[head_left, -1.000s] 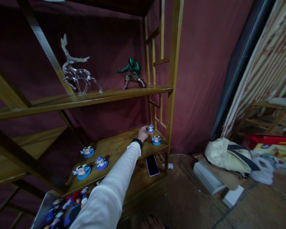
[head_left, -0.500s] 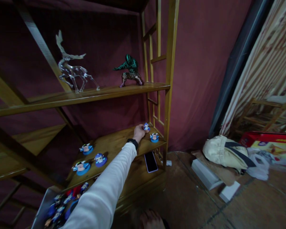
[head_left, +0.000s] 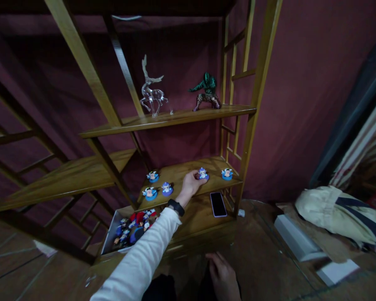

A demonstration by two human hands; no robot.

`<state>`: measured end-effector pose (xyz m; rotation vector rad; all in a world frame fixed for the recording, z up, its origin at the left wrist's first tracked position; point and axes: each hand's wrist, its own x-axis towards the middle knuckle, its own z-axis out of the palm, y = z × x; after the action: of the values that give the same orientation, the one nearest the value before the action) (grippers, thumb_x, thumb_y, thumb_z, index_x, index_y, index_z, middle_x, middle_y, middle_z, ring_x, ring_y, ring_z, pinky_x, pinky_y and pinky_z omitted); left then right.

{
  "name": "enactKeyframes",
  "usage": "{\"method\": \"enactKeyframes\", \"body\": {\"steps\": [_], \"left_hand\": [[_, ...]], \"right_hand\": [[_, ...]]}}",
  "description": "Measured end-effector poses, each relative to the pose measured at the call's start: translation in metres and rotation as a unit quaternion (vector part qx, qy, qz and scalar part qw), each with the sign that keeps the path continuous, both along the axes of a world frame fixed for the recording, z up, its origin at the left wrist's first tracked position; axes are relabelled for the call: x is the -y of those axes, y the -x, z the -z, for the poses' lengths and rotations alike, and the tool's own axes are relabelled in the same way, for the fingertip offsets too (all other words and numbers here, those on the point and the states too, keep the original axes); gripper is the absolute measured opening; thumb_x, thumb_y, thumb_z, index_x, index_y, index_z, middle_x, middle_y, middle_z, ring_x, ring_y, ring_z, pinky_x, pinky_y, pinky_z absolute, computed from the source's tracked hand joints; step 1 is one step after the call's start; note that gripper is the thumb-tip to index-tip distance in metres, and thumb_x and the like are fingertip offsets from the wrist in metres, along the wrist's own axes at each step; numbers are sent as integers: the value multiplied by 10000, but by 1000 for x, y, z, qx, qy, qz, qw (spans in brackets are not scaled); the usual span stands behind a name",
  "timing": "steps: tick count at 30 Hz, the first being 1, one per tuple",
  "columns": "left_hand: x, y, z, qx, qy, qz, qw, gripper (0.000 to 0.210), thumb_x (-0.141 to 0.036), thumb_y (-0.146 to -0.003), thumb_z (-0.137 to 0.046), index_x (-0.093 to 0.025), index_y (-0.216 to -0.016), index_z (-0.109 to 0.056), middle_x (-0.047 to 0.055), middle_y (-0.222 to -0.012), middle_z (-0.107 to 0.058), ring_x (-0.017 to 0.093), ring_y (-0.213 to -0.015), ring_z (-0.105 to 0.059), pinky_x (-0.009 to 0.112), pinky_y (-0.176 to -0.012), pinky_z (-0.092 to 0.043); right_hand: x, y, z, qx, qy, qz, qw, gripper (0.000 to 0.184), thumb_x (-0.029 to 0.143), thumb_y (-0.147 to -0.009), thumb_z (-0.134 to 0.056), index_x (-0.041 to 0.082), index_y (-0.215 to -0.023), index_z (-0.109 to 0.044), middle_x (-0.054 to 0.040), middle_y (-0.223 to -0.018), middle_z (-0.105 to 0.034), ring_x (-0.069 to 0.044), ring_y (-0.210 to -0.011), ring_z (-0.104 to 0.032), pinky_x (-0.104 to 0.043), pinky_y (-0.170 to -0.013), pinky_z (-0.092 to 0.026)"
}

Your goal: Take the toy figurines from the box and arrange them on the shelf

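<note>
A deep plum-red wall (head_left: 307,117) fills the back of the room, its surface showing faint creases right of the furniture. In front of it stands an open wooden shelving unit (head_left: 188,118), brown with a dull sheen, its boards set at staggered heights and its sides filled with lattice slats (head_left: 232,79). At the far right hang a dark drape (head_left: 352,104) and, beside it, a striped cloth (head_left: 360,146). The brownish floor (head_left: 263,251) is crossed by thin lines like tile joints; on it, at right, lie a cream bag (head_left: 319,207) and white boxes (head_left: 296,236). Light is dim, with the upper recesses and lower corners in shadow.
</note>
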<state>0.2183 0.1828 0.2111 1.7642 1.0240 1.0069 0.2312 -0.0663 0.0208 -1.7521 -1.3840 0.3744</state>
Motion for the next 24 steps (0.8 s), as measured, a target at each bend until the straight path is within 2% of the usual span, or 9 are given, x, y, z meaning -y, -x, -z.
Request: {"method": "enactKeyframes", "body": {"steps": [3, 5, 6, 9, 11, 13, 19, 22, 24], "left_hand": [[18, 19, -3, -8, -30, 11, 999, 319, -243, -541, -768, -158, -834, -673, 32, -773, -684, 166, -721, -616, 247, -673, -466], [30, 32, -3, -15, -55, 23, 998, 316, -255, -582, -744, -160, -873, -667, 39, -798, -687, 167, -717, -618, 252, -664, -472], [36, 37, -3, -18, -63, 26, 998, 326, -255, -595, -735, -163, -899, -664, 42, -815, -689, 170, -723, -620, 255, -666, -475], [52, 52, -2, -19, -65, 25, 997, 365, -222, -614, -717, -183, -971, -655, 51, -869, -695, 183, -763, -630, 267, -695, -491], [59, 60, -2, -14, -66, 31, 997, 360, -179, -639, -685, -199, -997, -651, 53, -906, -693, 188, -787, -634, 273, -712, -500], [62, 66, -3, -4, -74, 38, 997, 358, -151, -667, -648, -208, -1021, -643, 56, -948, -685, 189, -803, -636, 279, -727, -506], [62, 80, -10, -1, -122, 8, 993, 417, -181, -707, -637, -230, -1120, -597, 76, -1054, -638, 214, -926, -620, 330, -838, -495], [77, 95, -12, 12, -139, -39, 989, 517, -213, -749, -610, -264, -1251, -493, 84, -1202, -569, 225, -1087, -555, 355, -927, -461], [97, 110, -4, 5, -156, -80, 985, 542, -218, -780, -573, -300, -1299, -439, 66, -1286, -513, 232, -1206, -464, 380, -991, -418]], "right_hand": [[-20, -26, -34, -120, -101, 31, 987, 288, 211, -864, -367, 190, -1061, -575, -92, -1039, -633, -190, -974, -598, -304, -836, -477], [-44, -45, -76, -169, -161, 61, 970, 293, 267, -876, -391, 186, -1108, -551, -102, -1099, -612, -199, -1018, -575, -342, -870, -467], [-59, -53, -100, -183, -190, 49, 963, 302, 282, -873, -409, 190, -1128, -541, -101, -1122, -603, -196, -1028, -569, -347, -877, -465], [-100, -66, -160, -174, -212, -70, 959, 394, 302, -795, -558, 212, -1177, -527, -83, -1189, -572, -186, -1065, -544, -334, -894, -457], [-120, -66, -184, -165, -192, -145, 956, 463, 292, -737, -630, 206, -1181, -533, -69, -1167, -588, -182, -1058, -551, -340, -903, -451], [-134, -63, -195, -181, -169, -197, 949, 474, 279, -723, -643, 199, -1177, -537, -56, -1109, -624, -170, -1004, -584, -331, -859, -475], [-162, -57, -205, -191, -176, -241, 935, 324, 253, -667, -677, 118, -958, -639, -28, -847, -690, -137, -772, -642, -280, -711, -508], [-194, -51, -213, -222, -150, -245, 932, 301, 232, -646, -684, 92, -908, -638, -18, -788, -683, -111, -700, -628, -268, -692, -499], [-225, -43, -215, -239, -143, -224, 934, 301, 209, -647, -670, 90, -920, -627, -5, -759, -674, -90, -655, -611, -247, -669, -489]]}}
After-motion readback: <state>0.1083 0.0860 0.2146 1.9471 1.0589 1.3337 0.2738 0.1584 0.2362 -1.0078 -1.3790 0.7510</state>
